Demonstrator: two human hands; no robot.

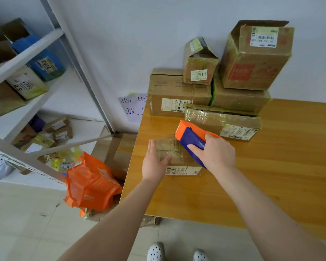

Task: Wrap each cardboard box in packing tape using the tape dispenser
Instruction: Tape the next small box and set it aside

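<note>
A small flat cardboard box point(174, 157) with glossy tape on its top lies on the wooden table point(271, 176), near the left edge. My left hand point(154, 161) presses flat on the box's left side, fingers straight. My right hand point(215, 151) grips an orange and blue tape dispenser point(191, 137), whose lower end sits on the box's right part while its orange toothed end points up and left.
A taped flat box point(224, 121) lies just behind the dispenser. Several stacked boxes point(179, 93) stand against the wall at the back. An orange bag point(90, 181) and a carton sit on the floor left of the table, beside metal shelving point(26, 53) with parcels.
</note>
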